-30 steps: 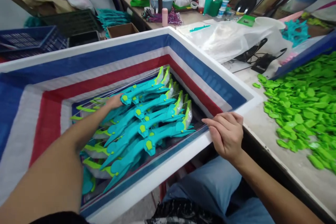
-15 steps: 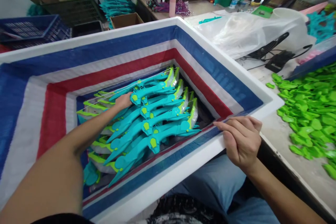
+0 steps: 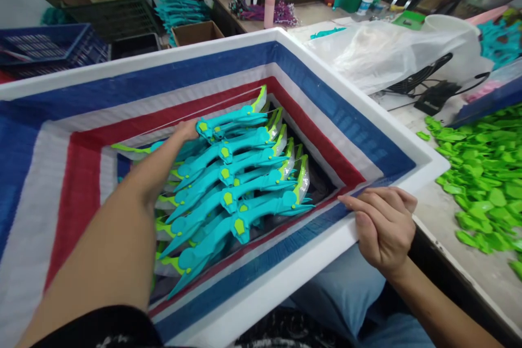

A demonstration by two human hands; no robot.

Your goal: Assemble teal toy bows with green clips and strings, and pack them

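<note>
Several teal toy bows with lime-green parts and pale strings lie side by side in a white tub [image 3: 228,46] lined with striped cloth. At the far end of the row, my left hand [image 3: 187,130] is closed round the middle of one toy bow [image 3: 236,117], its fingers mostly hidden behind the grip. That bow sits a little higher than the near toy bow [image 3: 244,212]. My right hand [image 3: 387,225] is closed over the tub's near right rim and the edge of its lining, with the index finger pointing inward.
Many loose lime-green plastic pieces [image 3: 485,190] cover the table at right, beside a blue crate wall. Clear plastic sheeting [image 3: 391,54] lies beyond the tub, near a black cable. Blue crates [image 3: 44,46] and a cardboard box [image 3: 198,33] stand behind at left.
My left hand has raised the far toy bow out of the row, up and slightly left, so its tips and string stand above the others. My right hand stays on the rim.
</note>
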